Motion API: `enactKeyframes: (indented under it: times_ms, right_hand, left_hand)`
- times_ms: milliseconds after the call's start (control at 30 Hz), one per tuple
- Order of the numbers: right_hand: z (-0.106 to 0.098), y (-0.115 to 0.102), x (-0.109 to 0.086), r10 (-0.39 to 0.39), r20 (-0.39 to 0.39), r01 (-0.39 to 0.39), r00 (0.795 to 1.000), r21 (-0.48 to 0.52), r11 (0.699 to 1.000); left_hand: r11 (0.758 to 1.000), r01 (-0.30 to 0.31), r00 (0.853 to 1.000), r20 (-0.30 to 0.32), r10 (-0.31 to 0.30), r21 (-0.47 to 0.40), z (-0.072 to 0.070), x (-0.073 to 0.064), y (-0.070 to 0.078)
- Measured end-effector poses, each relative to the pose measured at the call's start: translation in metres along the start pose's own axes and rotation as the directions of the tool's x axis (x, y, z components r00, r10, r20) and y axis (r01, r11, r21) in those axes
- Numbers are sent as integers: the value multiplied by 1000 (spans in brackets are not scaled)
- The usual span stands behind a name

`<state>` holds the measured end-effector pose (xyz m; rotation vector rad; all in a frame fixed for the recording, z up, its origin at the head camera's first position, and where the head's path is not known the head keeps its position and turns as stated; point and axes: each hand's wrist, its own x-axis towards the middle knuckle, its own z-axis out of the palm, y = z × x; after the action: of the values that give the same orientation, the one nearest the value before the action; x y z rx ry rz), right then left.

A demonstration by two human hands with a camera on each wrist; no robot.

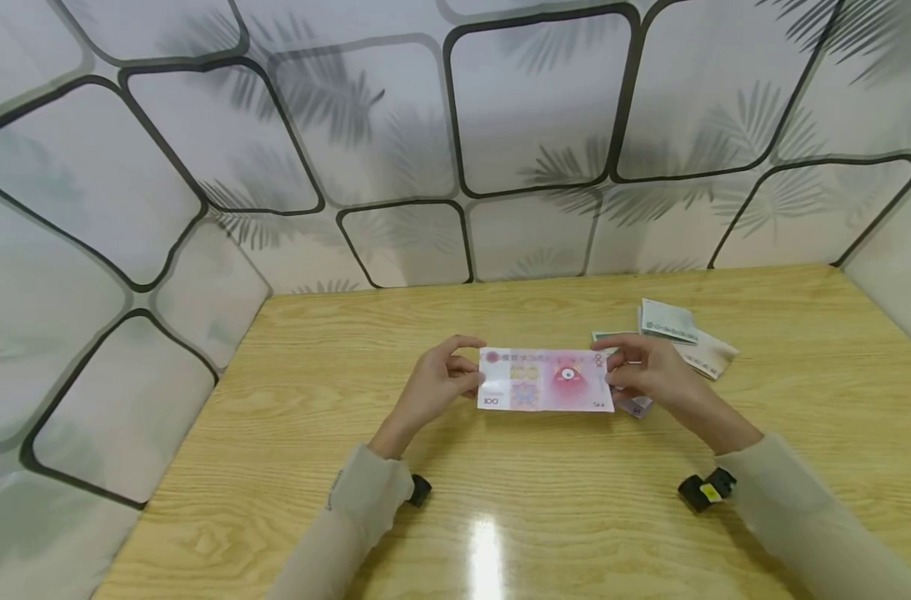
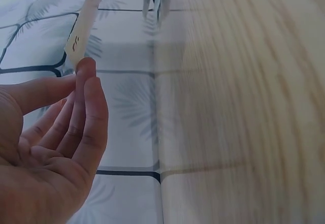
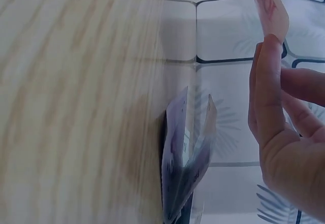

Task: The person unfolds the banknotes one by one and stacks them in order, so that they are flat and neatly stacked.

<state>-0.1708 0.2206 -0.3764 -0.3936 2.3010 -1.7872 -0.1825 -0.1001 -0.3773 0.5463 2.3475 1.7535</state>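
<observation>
A pink and white 100 banknote (image 1: 538, 382), printed with a one-eyed cartoon figure, is held stretched flat between two hands above the wooden table. My left hand (image 1: 442, 375) pinches its left end between thumb and fingers. At the other end my right hand (image 1: 656, 379) pinches the right edge. The left wrist view shows the note (image 2: 84, 28) nearly edge-on, rising from the left fingertips. In the right wrist view its corner (image 3: 270, 10) with a red 100 sits at the right fingertips. Behind the right hand lie several folded banknotes (image 1: 668, 320), partly hidden by it.
The light wooden table (image 1: 335, 367) meets a patterned cloth wall (image 1: 530, 108) at the back and left. Folded purple notes (image 3: 185, 168) stand partly open on the tabletop below the right hand. Dark wrist devices (image 1: 698, 493) sit at both cuffs.
</observation>
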Motion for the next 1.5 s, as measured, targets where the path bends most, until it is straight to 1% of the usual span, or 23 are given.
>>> enactKeyframes:
  times_ms: [267, 400, 533, 633, 800, 933, 1167, 1367, 1500]
  right_hand:
    - [-1, -1, -2, -1, 49, 5, 999, -74, 997]
    - [0, 1, 1, -29, 102, 37, 994, -77, 996]
    - [3, 2, 3, -20, 143, 29, 990, -60, 998]
    - [5, 2, 5, -3, 165, 11, 986, -46, 999]
    - [10, 4, 7, -9, 204, 20, 979, -51, 999]
    - [13, 6, 9, -5, 224, 24, 975, -80, 997]
    - [19, 6, 14, 19, 257, 13, 966, -125, 992]
    - [21, 6, 16, 42, 287, 4, 957, -159, 987]
    - [23, 5, 16, 41, 294, 16, 955, -190, 982]
  left_hand:
    - [999, -9, 1000, 18, 8, 40, -1, 0, -3]
    - [998, 13, 1000, 17, -14, 61, -2, -1, -3]
    - [996, 36, 999, 36, -39, 85, -3, -2, -3]
    - [994, 34, 998, 55, -40, 105, -5, -3, -7]
    - [991, 50, 996, 69, -59, 127, -8, -7, -8]
    - [988, 71, 993, 83, -82, 136, -10, -9, -7]
    - [984, 92, 989, 102, -108, 153, -11, -9, -9]
    - [981, 87, 985, 134, -111, 171, -13, -10, -11]
    - [975, 88, 982, 149, -120, 204, -14, -11, -11]
